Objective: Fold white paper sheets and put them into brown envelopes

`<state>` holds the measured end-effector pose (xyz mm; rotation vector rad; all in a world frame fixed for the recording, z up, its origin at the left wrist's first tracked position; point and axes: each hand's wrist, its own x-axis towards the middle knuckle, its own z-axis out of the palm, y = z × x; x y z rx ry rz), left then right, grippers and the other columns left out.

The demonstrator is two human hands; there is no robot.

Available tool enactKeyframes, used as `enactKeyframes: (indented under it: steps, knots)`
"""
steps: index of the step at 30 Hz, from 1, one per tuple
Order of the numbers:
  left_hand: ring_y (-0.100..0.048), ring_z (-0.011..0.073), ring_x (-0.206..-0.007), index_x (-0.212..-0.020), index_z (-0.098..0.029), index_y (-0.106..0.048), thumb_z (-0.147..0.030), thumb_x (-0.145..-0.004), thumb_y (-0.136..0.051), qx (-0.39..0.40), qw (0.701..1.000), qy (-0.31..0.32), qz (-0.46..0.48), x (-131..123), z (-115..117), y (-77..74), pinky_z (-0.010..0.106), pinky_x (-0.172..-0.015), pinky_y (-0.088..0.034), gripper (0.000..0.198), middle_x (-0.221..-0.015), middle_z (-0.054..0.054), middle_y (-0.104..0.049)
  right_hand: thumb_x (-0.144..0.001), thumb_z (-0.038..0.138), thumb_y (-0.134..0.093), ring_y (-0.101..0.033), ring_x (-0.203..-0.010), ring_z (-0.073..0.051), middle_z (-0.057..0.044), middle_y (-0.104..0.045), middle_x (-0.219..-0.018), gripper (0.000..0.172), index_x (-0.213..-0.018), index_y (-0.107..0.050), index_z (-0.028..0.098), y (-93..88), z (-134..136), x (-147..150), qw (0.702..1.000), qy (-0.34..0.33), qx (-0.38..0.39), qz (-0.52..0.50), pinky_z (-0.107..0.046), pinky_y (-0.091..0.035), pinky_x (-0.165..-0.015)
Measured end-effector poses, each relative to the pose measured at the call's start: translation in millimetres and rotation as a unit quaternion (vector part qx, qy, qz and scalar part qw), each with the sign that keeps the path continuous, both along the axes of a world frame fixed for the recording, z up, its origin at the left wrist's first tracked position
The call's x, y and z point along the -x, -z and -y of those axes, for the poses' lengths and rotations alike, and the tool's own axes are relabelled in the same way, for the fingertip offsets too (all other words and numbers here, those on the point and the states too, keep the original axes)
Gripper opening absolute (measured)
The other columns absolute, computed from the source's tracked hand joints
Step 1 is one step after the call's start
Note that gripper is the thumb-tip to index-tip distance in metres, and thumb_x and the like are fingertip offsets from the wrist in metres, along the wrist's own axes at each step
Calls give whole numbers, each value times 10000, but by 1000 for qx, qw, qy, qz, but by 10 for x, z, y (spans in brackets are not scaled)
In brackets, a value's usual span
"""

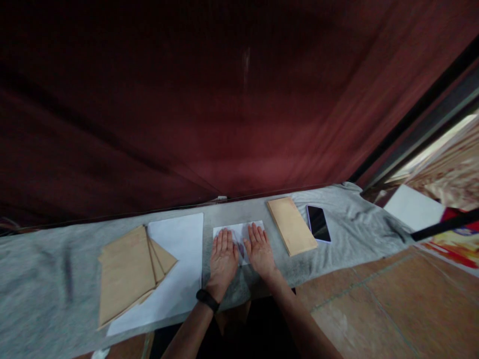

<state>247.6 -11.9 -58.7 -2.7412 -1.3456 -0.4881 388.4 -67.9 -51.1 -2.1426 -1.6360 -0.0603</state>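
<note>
A small white sheet of paper [240,235], perhaps folded, lies on the grey cloth in front of me. My left hand [223,257] rests flat on its left part, fingers stretched forward. On its right part my right hand [260,249] lies palm down, fingers extended. Both hands cover much of the paper, and a strip shows between them. To the right is a stack of brown paper envelopes [292,227]. Left of my hands, larger white sheets [179,259] lie under a fanned pile of brown envelopes [125,274].
A phone [319,223] lies right of the neat envelope stack. The grey cloth [45,279] covers a narrow bench against a dark red wall [239,124]. Tiled floor [366,309] shows at the lower right. A white flat item [414,212] and a dark bar stand far right.
</note>
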Motion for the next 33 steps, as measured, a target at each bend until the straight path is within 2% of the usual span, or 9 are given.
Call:
enactKeyframes:
  steps: [3,7,13,19,26,33]
  knots:
    - [-275,274,-1513,-1521,-78,-391,-166,-963,-324,9,997,78,-24,-58,-50,8,482,-1221,-298,568,-1587,149,-399,-1072,380,-327,-368,-1472,-233,-90,-470,-1549,491,-1478,-494,160,-47,-68,12,996,-83,14,-16,-436,-301,-1210]
    - [-325,270,-1494,-1515,-82,-400,-161,-961,-324,16,993,111,-29,-115,-172,62,491,-1203,-329,565,-1553,165,-446,-1077,362,-312,-408,-1447,-223,-96,-511,-1517,479,-1447,-530,148,-56,-162,-26,996,-85,19,-11,-434,-292,-1211]
    - [-337,269,-1489,-1520,-64,-383,-180,-965,-318,12,995,100,-13,-137,-231,117,503,-1206,-313,571,-1551,173,-446,-1069,365,-337,-401,-1448,-250,-89,-473,-1545,472,-1477,-495,187,-33,-223,-89,998,-59,31,20,-458,-303,-1191]
    - [-345,272,-1483,-1510,-74,-416,-174,-975,-305,26,997,69,-28,-185,-195,62,479,-1202,-313,556,-1562,150,-438,-1060,381,-364,-373,-1464,-281,-92,-416,-1581,471,-1494,-477,238,-17,-232,-68,998,-32,42,22,-502,-277,-1191]
    - [-377,265,-1465,-1511,-91,-417,-190,-982,-314,39,997,58,-24,-205,-183,14,469,-1195,-312,549,-1551,138,-459,-1060,386,-357,-368,-1468,-288,-130,-418,-1571,505,-1507,-452,172,-27,-237,-62,999,-4,38,-3,-513,-280,-1189]
    - [-422,260,-1430,-1485,-143,-468,-184,-976,-344,57,997,51,-26,-217,-261,-42,449,-1168,-342,525,-1541,101,-482,-1059,378,-372,-368,-1471,-276,-59,-434,-1575,456,-1486,-484,264,-27,189,6,995,-90,49,-11,-509,-264,-1205]
